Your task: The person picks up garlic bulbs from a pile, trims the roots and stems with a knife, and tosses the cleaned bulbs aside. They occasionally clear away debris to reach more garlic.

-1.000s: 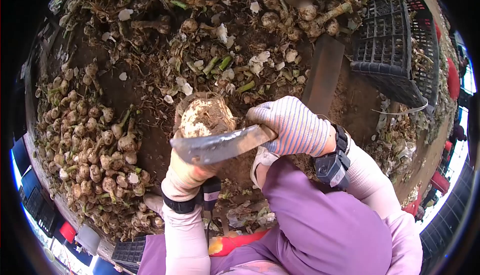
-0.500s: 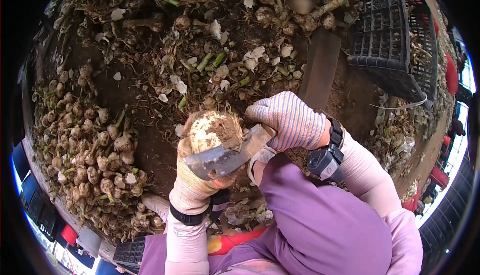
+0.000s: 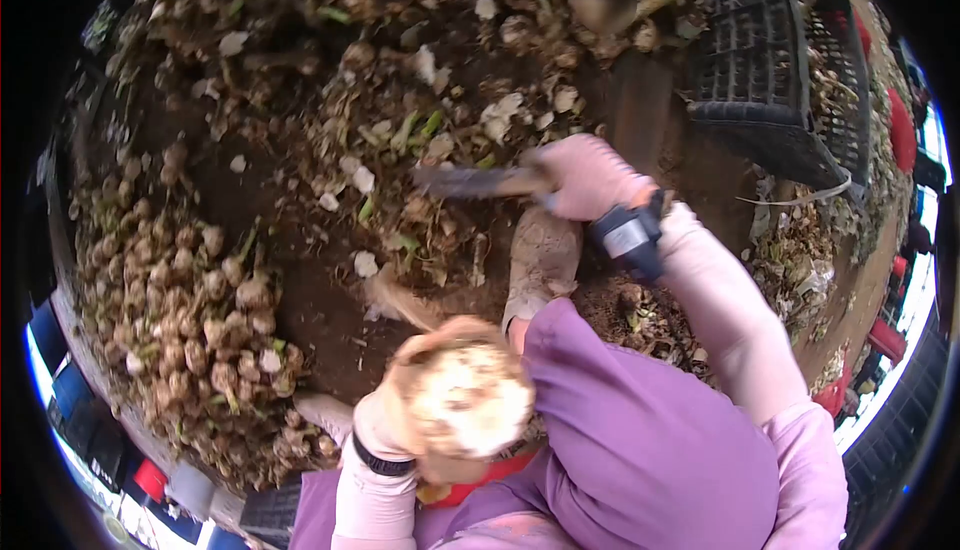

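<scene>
Cream-faced bulb [image 3: 475, 400], blurred, sits low in head view, gripped by the left hand [image 3: 396, 412], the nearer one. Right hand [image 3: 588, 178] clasps a knife [image 3: 465, 183] farther forward, apart from the bulb, long axis crosswise, tip left. Brown ground [image 3: 328, 352], scraps [image 3: 503, 117] strewn; bulb heap [image 3: 190, 310] left, black crate [image 3: 755, 65] right.

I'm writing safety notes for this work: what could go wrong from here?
The dark metal knife with a tan handle, in the right hand, sits near the muddy beige shoe in this view; a slip might catch the shoe. If the knife swings toward the large, round, pale bulb, it could nick the left hand gripping it. The bulb might also slip from that one-handed hold.
</scene>
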`<state>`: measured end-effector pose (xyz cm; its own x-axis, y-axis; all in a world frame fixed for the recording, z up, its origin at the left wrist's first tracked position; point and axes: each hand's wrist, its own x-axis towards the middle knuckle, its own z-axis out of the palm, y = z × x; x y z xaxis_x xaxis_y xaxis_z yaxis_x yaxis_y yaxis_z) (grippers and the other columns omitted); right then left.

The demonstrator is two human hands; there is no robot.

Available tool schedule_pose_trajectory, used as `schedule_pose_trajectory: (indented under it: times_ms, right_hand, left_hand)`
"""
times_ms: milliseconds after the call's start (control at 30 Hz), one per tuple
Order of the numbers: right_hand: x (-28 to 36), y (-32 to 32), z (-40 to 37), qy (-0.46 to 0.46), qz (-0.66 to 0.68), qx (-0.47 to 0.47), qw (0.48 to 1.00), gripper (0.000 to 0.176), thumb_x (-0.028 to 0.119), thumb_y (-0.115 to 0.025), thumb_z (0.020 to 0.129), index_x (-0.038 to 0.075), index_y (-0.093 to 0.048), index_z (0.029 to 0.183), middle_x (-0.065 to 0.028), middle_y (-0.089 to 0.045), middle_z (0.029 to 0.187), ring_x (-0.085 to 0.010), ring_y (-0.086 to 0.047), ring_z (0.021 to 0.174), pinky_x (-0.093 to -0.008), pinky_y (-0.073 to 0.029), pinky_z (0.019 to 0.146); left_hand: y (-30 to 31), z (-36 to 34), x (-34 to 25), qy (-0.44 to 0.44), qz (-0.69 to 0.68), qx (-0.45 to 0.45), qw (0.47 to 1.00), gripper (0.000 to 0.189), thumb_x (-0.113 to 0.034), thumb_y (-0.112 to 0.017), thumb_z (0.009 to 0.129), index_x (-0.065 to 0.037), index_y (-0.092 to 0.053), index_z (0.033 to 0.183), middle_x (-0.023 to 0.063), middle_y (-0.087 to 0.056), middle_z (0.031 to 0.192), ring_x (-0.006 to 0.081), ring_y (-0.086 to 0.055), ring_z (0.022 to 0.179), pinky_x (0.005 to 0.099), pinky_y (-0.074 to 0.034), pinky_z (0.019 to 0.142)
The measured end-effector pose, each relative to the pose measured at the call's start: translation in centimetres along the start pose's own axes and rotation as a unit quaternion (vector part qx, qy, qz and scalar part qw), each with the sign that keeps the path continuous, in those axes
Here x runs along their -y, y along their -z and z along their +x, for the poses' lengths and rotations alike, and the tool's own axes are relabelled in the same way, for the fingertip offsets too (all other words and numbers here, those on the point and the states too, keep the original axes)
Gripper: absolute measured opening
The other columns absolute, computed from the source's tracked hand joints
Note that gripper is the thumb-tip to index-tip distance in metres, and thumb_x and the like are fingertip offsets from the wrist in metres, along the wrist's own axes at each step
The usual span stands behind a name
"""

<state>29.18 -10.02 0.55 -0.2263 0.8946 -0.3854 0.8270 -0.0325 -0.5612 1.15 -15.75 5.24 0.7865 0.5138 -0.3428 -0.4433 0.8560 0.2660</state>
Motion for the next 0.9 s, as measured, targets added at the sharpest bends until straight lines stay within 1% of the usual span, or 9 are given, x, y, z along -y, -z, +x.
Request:
schedule_pose_trajectory:
  times_ms: [233,267,533,600,667,767,800,867,900]
  right_hand:
    - [2.8,1.8,-1.3,0.061,0.095,-0.046,0.993,0.032,0.011,-0.062,0.064,0.005,-0.061,0.095,-0.0180,-0.061,0.072,-0.0354,-0.061,0.072,-0.0396,-0.049,0.064]
    - [3.0,1.7,-1.6,0.060,0.103,-0.029,0.992,0.032,0.011,-0.062,0.064,0.005,-0.061,0.095,-0.0178,-0.061,0.072,-0.0353,-0.061,0.072,-0.0396,-0.049,0.064]
    - [6.6,2.1,-1.7,0.129,0.082,0.031,0.988,0.032,0.013,-0.066,0.062,0.006,-0.058,0.092,-0.0135,-0.060,0.073,-0.0338,-0.060,0.072,-0.0415,-0.048,0.063]
    - [6.8,1.5,-1.5,0.158,0.113,-0.006,0.981,0.030,0.017,-0.066,0.062,0.005,-0.059,0.088,-0.0147,-0.057,0.070,-0.0369,-0.057,0.069,-0.0399,-0.046,0.058]
    - [7.0,1.3,-1.3,0.165,0.089,0.017,0.982,0.030,0.018,-0.067,0.062,0.005,-0.059,0.088,-0.0147,-0.057,0.071,-0.0368,-0.057,0.069,-0.0405,-0.046,0.059]
    - [6.9,1.0,-1.4,0.170,0.096,0.015,0.981,0.029,0.016,-0.065,0.062,0.007,-0.058,0.089,-0.0139,-0.058,0.071,-0.0356,-0.059,0.070,-0.0419,-0.047,0.060]
    - [6.9,1.0,-1.5,0.172,0.095,0.011,0.980,0.028,0.013,-0.063,0.062,0.008,-0.057,0.089,-0.0132,-0.059,0.070,-0.0345,-0.060,0.070,-0.0429,-0.047,0.061]
    - [6.1,0.5,-1.4,0.163,0.081,0.016,0.983,0.029,0.013,-0.063,0.061,0.008,-0.057,0.089,-0.0134,-0.059,0.070,-0.0347,-0.060,0.070,-0.0430,-0.047,0.061]
    - [5.4,0.2,-1.4,0.153,0.069,0.021,0.986,0.029,0.013,-0.063,0.061,0.008,-0.057,0.089,-0.0136,-0.059,0.070,-0.0348,-0.060,0.070,-0.0431,-0.047,0.061]
  left_hand:
    - [-2.8,1.1,-4.6,-0.086,0.191,-0.152,0.966,0.070,-0.008,-0.067,0.066,-0.002,-0.036,0.129,0.0079,-0.052,0.117,0.0197,-0.051,0.111,0.0341,-0.044,0.094]
    - [-1.7,0.9,-4.8,-0.052,0.425,-0.203,0.881,0.061,-0.003,-0.058,0.071,-0.001,-0.038,0.128,0.0088,-0.051,0.119,0.0193,-0.051,0.111,0.0310,-0.043,0.094]
    - [-1.5,2.8,-3.8,-0.139,0.373,-0.195,0.896,0.053,-0.009,-0.056,0.068,-0.001,-0.050,0.120,0.0110,-0.057,0.113,0.0268,-0.056,0.103,0.0396,-0.034,0.100]
    - [-2.3,4.4,-4.5,-0.222,0.780,-0.120,0.573,0.041,-0.023,-0.061,0.068,-0.033,-0.062,0.108,-0.0015,-0.063,0.095,0.0255,-0.057,0.099,0.0486,-0.029,0.101]
    - [-3.6,5.1,-4.3,-0.226,0.879,-0.103,0.407,0.041,-0.023,-0.063,0.069,-0.044,-0.062,0.104,-0.0038,-0.061,0.095,0.0253,-0.057,0.098,0.0465,-0.030,0.100]
    - [-1.7,5.4,-3.5,-0.332,0.878,-0.076,0.336,0.056,-0.017,-0.069,0.066,-0.031,-0.054,0.118,-0.0004,-0.059,0.102,0.0251,-0.056,0.099,0.0449,-0.036,0.096]
    - [-1.3,5.2,-3.0,-0.332,0.878,-0.077,0.336,0.056,-0.017,-0.069,0.066,-0.031,-0.054,0.118,-0.0004,-0.059,0.102,0.0251,-0.056,0.099,0.0449,-0.036,0.096]
    - [-2.0,5.0,-2.2,-0.248,0.624,-0.200,0.713,0.080,-0.011,-0.076,0.062,-0.015,-0.035,0.130,0.0060,-0.054,0.111,0.0229,-0.055,0.100,0.0402,-0.043,0.091]
    - [-3.2,4.4,-2.0,-0.119,0.223,-0.286,0.924,0.098,-0.014,-0.083,0.057,-0.004,-0.020,0.131,0.0121,-0.048,0.116,0.0224,-0.053,0.103,0.0356,-0.046,0.089]
